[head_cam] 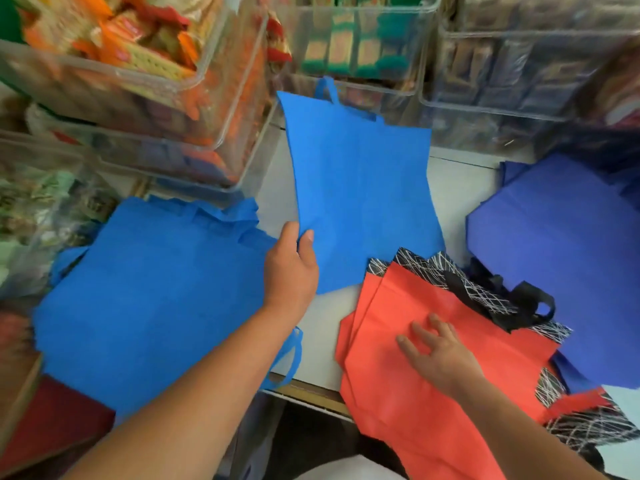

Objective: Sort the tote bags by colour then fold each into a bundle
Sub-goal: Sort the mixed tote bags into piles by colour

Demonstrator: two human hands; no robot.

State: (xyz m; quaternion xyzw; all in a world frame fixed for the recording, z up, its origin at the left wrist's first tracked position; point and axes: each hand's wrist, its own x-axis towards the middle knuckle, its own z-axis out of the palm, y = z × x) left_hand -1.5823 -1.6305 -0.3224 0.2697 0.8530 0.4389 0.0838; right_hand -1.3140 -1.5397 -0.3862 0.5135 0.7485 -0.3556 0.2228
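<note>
One light-blue tote bag (360, 188) is seen at twelve o'clock, and a light-blue pile (149, 299) of uncounted layers at nine. At least two red bags (415, 393) are layered at five o'clock, and one dark-blue pile (561, 254) at three.

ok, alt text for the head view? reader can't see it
The left hand pinches the near edge of a light blue bag lying on the table, while the right hand rests with spread fingers on stacked red bags. A light blue stack lies left, a dark blue stack right, clear bins behind.
</note>
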